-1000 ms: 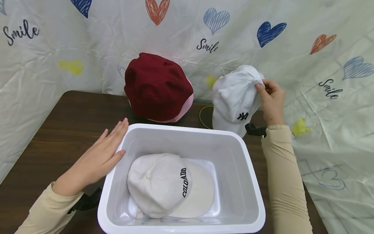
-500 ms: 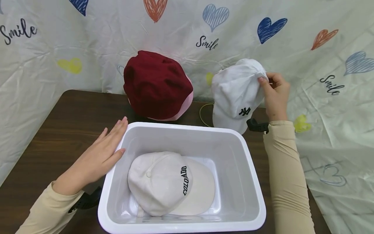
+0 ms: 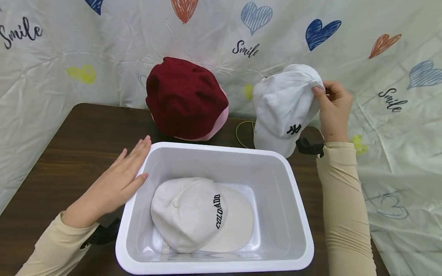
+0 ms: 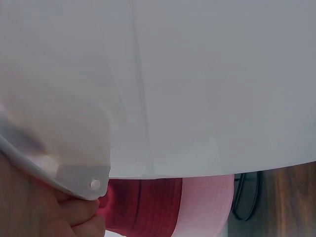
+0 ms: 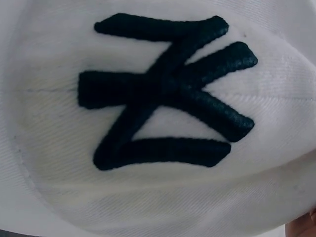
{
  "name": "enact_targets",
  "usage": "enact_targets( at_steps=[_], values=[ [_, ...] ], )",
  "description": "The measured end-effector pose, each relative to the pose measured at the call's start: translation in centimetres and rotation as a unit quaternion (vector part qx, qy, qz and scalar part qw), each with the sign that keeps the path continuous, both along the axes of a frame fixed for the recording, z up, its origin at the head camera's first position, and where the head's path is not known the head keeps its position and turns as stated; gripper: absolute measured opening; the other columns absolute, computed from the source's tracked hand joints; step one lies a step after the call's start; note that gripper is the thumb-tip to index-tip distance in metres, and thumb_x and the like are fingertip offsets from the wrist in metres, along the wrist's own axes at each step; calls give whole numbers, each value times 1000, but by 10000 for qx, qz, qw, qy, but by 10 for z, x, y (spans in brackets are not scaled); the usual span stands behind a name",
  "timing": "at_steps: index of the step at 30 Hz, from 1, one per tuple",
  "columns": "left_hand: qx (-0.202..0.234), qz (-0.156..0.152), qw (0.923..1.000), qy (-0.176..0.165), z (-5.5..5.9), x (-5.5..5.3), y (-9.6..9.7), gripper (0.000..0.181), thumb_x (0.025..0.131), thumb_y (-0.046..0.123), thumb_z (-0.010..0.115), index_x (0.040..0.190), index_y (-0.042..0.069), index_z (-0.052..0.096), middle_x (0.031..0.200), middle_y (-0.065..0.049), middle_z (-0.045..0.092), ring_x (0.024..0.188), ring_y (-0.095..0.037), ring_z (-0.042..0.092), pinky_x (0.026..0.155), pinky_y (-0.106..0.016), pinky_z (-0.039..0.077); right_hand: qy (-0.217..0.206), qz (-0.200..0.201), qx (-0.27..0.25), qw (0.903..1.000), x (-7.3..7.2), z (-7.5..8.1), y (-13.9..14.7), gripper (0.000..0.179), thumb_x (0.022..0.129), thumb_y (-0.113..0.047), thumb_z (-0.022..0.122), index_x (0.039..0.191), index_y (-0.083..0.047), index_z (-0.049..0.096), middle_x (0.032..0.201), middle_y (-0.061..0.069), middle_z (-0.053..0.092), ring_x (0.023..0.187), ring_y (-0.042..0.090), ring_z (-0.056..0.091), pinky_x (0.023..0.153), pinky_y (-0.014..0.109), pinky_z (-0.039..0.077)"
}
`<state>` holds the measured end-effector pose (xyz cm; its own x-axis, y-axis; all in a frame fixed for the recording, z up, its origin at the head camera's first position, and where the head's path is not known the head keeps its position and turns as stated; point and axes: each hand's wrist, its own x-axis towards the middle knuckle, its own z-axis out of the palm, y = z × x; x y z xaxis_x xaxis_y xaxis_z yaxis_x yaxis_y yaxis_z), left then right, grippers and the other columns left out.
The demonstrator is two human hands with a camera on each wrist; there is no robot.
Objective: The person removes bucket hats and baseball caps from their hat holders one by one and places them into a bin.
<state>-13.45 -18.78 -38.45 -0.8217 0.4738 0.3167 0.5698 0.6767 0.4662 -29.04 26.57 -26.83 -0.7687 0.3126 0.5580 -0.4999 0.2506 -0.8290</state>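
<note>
and here's the right hand (image 3: 335, 109), thumb and finger pinching 1 gathered fold of the white cloth baseball cap with a black embroidered emblem (image 3: 281, 103). the danger, as i judge it, is that thin grip: soft fabric could twist or slip free if the brim's weight swings. the brim is low, just behind the far rim of the white plastic tub (image 3: 214, 267), so a low pull forward could snag it; whether they touch, i can't tell. the thin yellow-green loop of cord (image 3: 236, 132) sits right beside it and might drag along if attached. any drop over the tub could squash the cream cloth cap with black lettering (image 3: 193, 214) inside. on the near-left rim, the left hand (image 3: 119, 182) lies with fingers straight, thumb apart; without that contact, a bump might shift the tub. now the fingers: the pinch is at the crown's upper right, well above the emblem, the cap spreading below and left of it, the maroon cloth hat with a pink brim (image 3: 184, 101) farther left, apart.
</note>
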Motion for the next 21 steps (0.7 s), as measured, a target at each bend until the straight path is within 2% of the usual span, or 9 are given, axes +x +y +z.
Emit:
enact_targets(
  at_steps=[7, 21],
  values=[
    [-3, -5, 10000, 22, 0, 0, 0, 69, 96, 18, 49, 151, 5, 10, 156, -14, 15, 143, -28, 14, 114, -49, 6, 38, 103, -224, 9997, 2, 5, -1, 10, 81, 6, 68, 81, -3, 72, 75, 3, 58, 64, 9, 48, 61, 19, 40],
    [20, 0, 10000, 38, 0, 0, 1, 70, 95, 18, 49, 152, 6, 10, 156, -14, 15, 143, -28, 14, 113, -50, 7, 299, 340, -265, 9986, 12, 17, -4, 8, 80, 8, 69, 79, 0, 70, 76, 5, 59, 64, 11, 48, 61, 20, 39]
  ],
)
